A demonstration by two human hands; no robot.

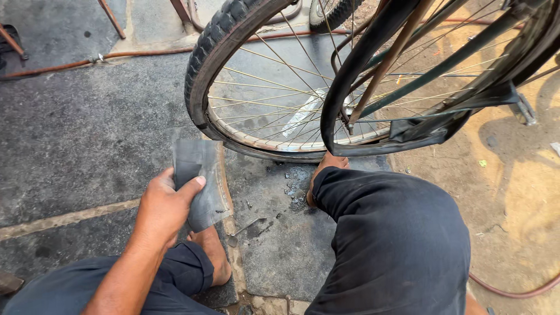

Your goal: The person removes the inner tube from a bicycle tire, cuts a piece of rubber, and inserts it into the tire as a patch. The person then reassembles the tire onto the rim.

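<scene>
While the person squatted barefoot on the dark stone paving (pixel 87 134), a flat, curved piece of black rubber cut from a tyre (pixel 201 184) stood upright in the left hand (pixel 163 210). Thumb lay across its near face, fingers wrapped behind, clamped on the lower left edge. Rubber looked light, flexible but thick enough to hold its curve; matte surface, likely not slippery. Judged best held by an edge or midway along its length, as here.

Piece sat just above the left bare foot (pixel 213 256), near the bottom of the bicycle wheel with black knobbly tyre and silver spokes (pixel 256 93), not touching it. Right hand not seen, hidden beyond the dark-trousered right knee (pixel 391 239); its state could not be told.

Small metal tool (pixel 242 228) lay on the paving between the feet. Black rubber inner tube (pixel 350 76) hung looped over the green bicycle frame (pixel 443 61). Orange hose (pixel 146 53) ran across the ground behind.
</scene>
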